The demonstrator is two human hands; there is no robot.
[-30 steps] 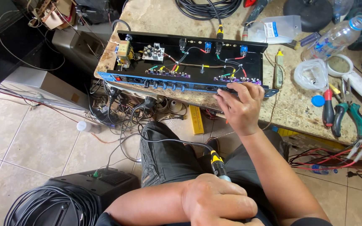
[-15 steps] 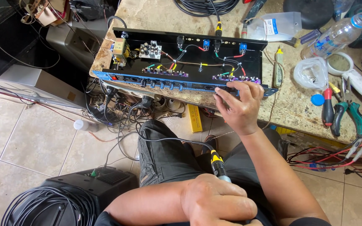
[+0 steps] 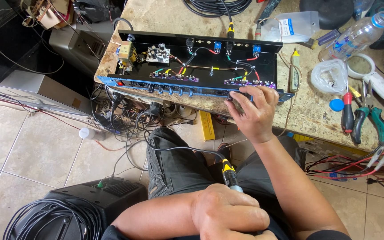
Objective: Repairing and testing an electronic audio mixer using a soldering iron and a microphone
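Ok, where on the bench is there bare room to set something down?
Bare stone lies behind the open chassis, before the cable coil, and right of the right hand, short of the pliers. The right end around the bottle is crowded.

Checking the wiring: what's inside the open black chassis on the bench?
Inside the open black chassis: small circuit boards, a transformer at its left end, and coloured wires. The right hand covers part of the blue front panel at the right.

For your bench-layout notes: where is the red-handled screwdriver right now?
In the head view, the red-handled screwdriver lies on the stone workbench at the right, beside the green-handled pliers, right of the right hand on the open chassis.
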